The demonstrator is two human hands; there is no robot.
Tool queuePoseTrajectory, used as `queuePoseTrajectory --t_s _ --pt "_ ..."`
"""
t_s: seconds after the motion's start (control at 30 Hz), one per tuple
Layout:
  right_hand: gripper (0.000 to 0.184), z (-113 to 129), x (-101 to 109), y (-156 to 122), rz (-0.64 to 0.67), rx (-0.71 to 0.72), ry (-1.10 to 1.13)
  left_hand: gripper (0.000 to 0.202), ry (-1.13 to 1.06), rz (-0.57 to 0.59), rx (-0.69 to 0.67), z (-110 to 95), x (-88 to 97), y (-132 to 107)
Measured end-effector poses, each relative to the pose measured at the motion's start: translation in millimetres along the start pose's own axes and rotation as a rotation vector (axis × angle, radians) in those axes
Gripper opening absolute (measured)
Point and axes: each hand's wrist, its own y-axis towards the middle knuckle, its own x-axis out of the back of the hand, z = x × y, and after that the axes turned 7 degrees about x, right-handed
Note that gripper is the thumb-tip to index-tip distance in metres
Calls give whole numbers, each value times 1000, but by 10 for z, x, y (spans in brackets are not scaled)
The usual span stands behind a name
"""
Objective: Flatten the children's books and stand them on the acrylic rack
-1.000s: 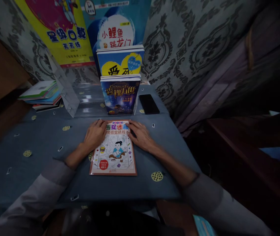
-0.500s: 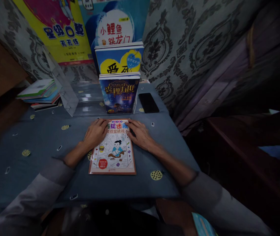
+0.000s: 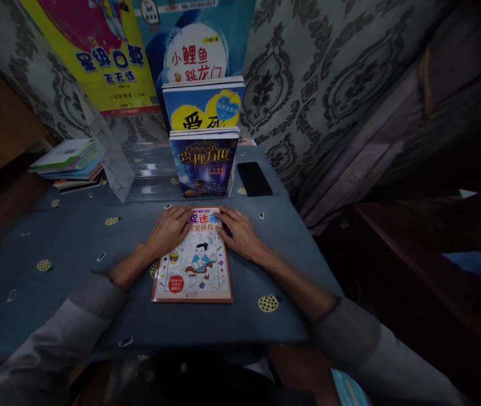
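A picture book (image 3: 193,269) with a cartoon figure on its cover lies flat on the blue tablecloth (image 3: 75,248) in front of me. My left hand (image 3: 168,230) rests on the book's top left corner, fingers stretched flat over the title. My right hand (image 3: 238,230) lies flat on the top right corner, fingers spread. Neither hand lifts the book. Just behind the book, a dark blue book (image 3: 203,163) stands upright in a clear stand, with a blue and yellow book (image 3: 204,107) behind it.
A black phone (image 3: 254,178) lies to the right of the standing books. A clear plastic panel (image 3: 111,155) leans at the back left, beside a pile of thin books (image 3: 71,163). Posters (image 3: 109,62) hang on the patterned wall. Dark furniture stands at the right.
My left hand has slid a little to the right over the book's title. The book and my right hand stay where they were.
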Motion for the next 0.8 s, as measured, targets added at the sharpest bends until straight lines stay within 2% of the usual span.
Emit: queuePoseTrajectory --t_s 0.63,0.8 --pt "49 -42 69 96 68 -17 29 35 -78 14 -21 -8 -23 61" --pt "46 -10 104 89 9 -47 26 37 -77 51 -78 46 -12 86"
